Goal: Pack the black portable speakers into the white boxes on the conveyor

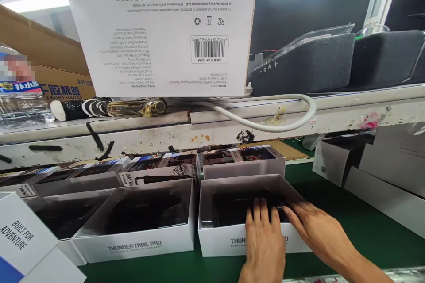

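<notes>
An open white box (221, 243) with dark printing on its front stands on the green surface. Inside it lies a black item (229, 208) in clear wrapping. My left hand (265, 234) reaches over the front wall, its fingers spread and their tips on the black item. Beside it on the right, my right hand (315, 225) rests over the box's right end, thumb towards the item, fingers stretched along the right wall. To the left stands a second open white box (142, 245), also holding a black item (142, 212).
A shelf edge (212, 137) runs across above the boxes, carrying a large white carton (166, 31), a looped grey cable (282, 128), a bottle (23, 84) and dark speakers (305, 62). More white boxes (385, 194) stand at right; printed boxes are behind. A white flap (23, 234) is at left.
</notes>
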Demonstrator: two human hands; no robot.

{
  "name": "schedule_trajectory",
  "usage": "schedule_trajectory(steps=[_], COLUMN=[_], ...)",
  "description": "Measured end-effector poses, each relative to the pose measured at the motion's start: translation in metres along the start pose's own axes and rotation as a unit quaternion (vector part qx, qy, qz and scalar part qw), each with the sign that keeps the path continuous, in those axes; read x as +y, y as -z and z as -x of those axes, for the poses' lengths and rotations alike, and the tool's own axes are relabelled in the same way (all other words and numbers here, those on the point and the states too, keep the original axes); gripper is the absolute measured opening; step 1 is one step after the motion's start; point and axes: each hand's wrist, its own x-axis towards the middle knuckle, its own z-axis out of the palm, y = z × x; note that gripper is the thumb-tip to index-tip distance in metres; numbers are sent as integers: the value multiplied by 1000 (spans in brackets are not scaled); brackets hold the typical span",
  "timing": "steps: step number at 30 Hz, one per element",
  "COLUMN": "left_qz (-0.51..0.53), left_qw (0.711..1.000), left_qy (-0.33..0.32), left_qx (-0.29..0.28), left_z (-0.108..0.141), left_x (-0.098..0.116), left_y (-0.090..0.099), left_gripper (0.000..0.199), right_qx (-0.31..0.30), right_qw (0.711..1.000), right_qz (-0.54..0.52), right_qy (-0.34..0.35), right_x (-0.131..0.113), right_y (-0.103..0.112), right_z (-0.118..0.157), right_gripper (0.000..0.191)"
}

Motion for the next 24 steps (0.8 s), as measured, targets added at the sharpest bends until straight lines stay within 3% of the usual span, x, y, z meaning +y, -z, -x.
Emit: schedule_trajectory(steps=[3,7,10,15,18,21,23,24], left_qz=[4,19,10,-21,-17,-2,35,66], left_qw=[1000,1000,998,997,998,998,990,978], left_qy=[0,13,39,50,46,46,9,-42], left_qx=[15,-16,-42,-50,-47,32,139,192], left_z=[1,-1,-4,-12,-15,-10,-2,2], left_x=[-2,-3,-4,-9,-12,0,23,38], left_y=[3,4,0,1,11,-3,-38,-63], left_gripper=[63,61,58,54,53,58,60,52], right_qx=[35,95,83,18,26,3,-1,6], right_qw=[999,994,995,1000,997,975,953,944], right_qz=[35,41,41,-8,9,91,135,151], right_qy=[17,26,22,11,-70,-205,-272,-295], right_x=[-5,-6,-9,-8,18,66,99,114], right_y=[-4,-15,-17,14,43,68,80,86], right_z=[-1,4,8,5,-4,-19,-31,-37], right_gripper=[57,56,54,53,52,46,44,45])
